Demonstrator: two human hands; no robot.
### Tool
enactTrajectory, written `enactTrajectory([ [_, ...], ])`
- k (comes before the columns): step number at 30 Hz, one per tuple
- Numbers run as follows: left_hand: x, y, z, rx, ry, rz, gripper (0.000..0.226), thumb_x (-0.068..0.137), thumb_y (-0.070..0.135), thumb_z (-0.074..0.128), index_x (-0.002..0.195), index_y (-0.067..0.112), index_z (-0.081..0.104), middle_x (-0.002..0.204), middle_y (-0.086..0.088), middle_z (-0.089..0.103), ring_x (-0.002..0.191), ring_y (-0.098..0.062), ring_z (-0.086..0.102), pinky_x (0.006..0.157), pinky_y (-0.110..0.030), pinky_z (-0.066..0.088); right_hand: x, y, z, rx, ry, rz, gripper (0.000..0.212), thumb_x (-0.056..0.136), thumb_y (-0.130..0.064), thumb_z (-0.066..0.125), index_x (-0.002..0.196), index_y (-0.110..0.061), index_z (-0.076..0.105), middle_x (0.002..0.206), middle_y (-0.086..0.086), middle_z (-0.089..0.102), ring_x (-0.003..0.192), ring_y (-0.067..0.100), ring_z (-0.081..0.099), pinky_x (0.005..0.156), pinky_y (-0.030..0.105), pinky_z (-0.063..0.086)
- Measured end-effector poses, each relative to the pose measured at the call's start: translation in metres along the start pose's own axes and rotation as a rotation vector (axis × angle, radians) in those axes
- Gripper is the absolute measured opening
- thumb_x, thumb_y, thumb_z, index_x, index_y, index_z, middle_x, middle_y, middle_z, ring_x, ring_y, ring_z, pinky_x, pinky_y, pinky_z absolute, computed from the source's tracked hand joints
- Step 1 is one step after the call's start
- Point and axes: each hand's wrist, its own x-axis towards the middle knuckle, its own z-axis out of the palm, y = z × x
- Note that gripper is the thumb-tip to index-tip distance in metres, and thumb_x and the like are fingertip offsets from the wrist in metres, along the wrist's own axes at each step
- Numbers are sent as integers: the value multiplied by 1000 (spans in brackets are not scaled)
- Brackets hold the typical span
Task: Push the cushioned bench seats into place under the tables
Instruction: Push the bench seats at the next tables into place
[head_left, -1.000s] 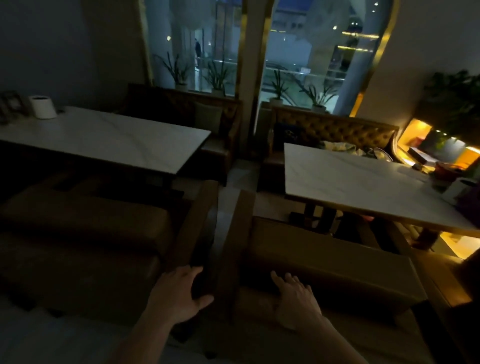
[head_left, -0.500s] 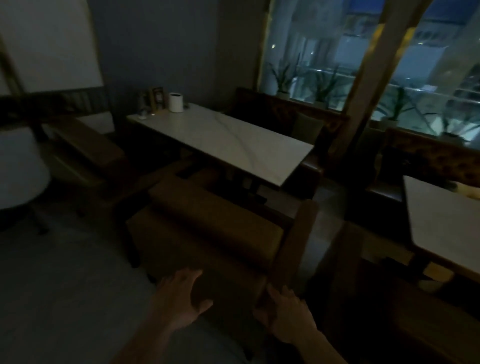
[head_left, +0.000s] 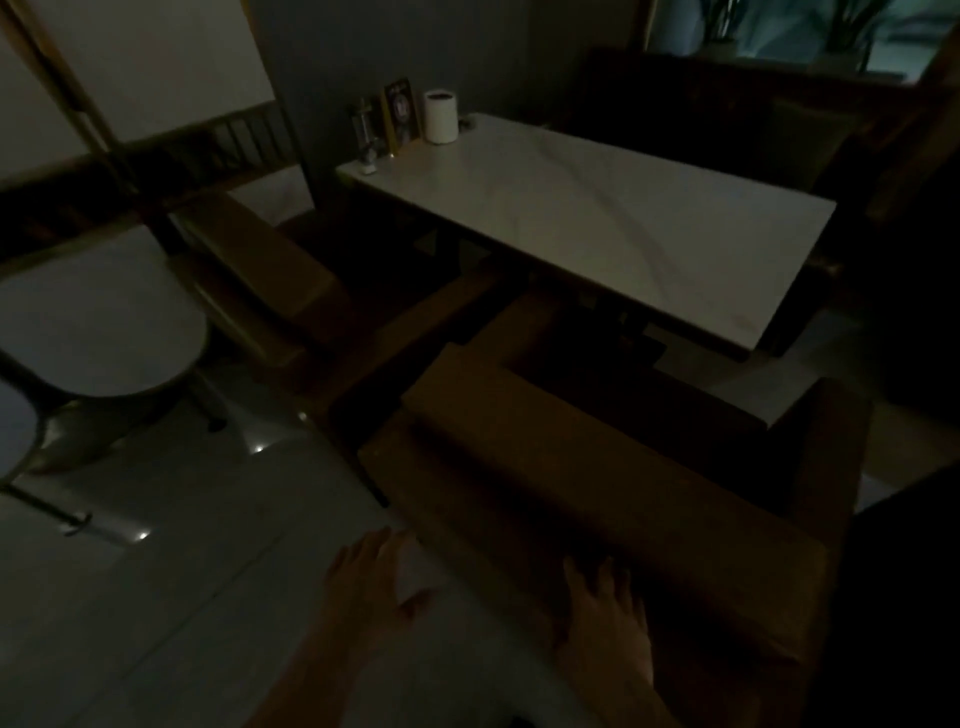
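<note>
The cushioned bench seat (head_left: 597, 467) sits lower right of frame, just short of the marble table (head_left: 597, 223); the right hand (head_left: 608, 618) lies flat on its backrest, grip open (placed to shove); the left hand (head_left: 371, 587) hovers open over floor.

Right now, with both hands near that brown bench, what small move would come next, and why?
Probably bring the left hand, hovering open over the floor, onto the bench beside the right hand, which lies flat on its back; the bench stands short of the table.
</note>
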Motion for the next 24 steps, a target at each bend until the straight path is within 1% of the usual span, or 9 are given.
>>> enactTrajectory([
  [2, 30, -6, 0, 19, -46, 26, 107, 60, 83, 22, 152, 28, 27, 158, -3, 30, 143, -24, 28, 116, -42, 19, 9, -6, 6, -1, 11, 45, 86, 93, -64, 38, 155, -33, -14, 164, 18, -16, 150, 43, -11, 123, 52, 7],
  [5, 68, -15, 10, 1, 7, 157, 92, 68, 77, 40, 145, 27, 42, 147, -8, 46, 137, -31, 40, 110, -48, 28, 11, -19, 22, 26, 34, 111, 85, 94, -67, 30, 152, -34, -22, 160, 22, -25, 149, 45, -15, 123, 53, 6],
  [8, 105, -20, 19, -2, -11, 275, 86, 72, 71, 49, 148, 32, 36, 153, -4, 38, 144, -28, 28, 114, -46, 23, 12, -27, 36, 63, 62, 234, 87, 93, -70, 30, 150, -37, -27, 158, 23, -30, 147, 45, -20, 123, 54, 1],
  [12, 149, -28, 35, 66, -28, 418, 91, 68, 74, 41, 149, 34, 34, 157, -9, 32, 146, -36, 20, 115, -57, 24, 18, -22, 52, 88, 131, 414, 94, 88, -77, 30, 152, -34, -25, 158, 26, -28, 146, 47, -21, 122, 57, 0],
  [14, 164, -35, 42, 105, -20, 479, 94, 66, 77, 39, 150, 35, 31, 158, -10, 29, 146, -38, 18, 115, -56, 21, 22, -16, 57, 99, 160, 480, 98, 86, -79, 32, 151, -35, -26, 158, 26, -28, 146, 46, -22, 121, 59, 3],
  [16, 175, -44, 47, 158, -31, 521, 96, 67, 79, 34, 153, 38, 20, 162, -8, 20, 149, -34, 8, 118, -53, 11, 26, -12, 64, 112, 170, 501, 97, 84, -82, 28, 149, -39, -28, 158, 25, -29, 146, 45, -24, 120, 62, 4],
  [18, 182, -52, 49, 179, -7, 550, 94, 71, 81, 31, 153, 38, 17, 162, -7, 19, 149, -31, 7, 119, -51, 9, 31, -12, 68, 123, 206, 495, 94, 83, -83, 26, 150, -41, -24, 159, 24, -26, 146, 44, -24, 120, 64, 4],
  [21, 188, -58, 61, 160, -21, 562, 90, 73, 80, 36, 151, 35, 29, 159, -9, 28, 148, -32, 15, 116, -53, 16, 34, -15, 77, 115, 322, 505, 91, 83, -84, 25, 155, -41, -9, 162, 26, -11, 148, 44, -16, 119, 65, 6],
  [24, 193, -58, 71, 114, 26, 567, 88, 74, 79, 38, 147, 31, 39, 154, -14, 35, 146, -36, 19, 114, -56, 22, 35, -15, 83, 123, 379, 519, 89, 82, -87, 19, 157, -41, 1, 163, 27, 0, 150, 45, -8, 119, 65, 9],
])
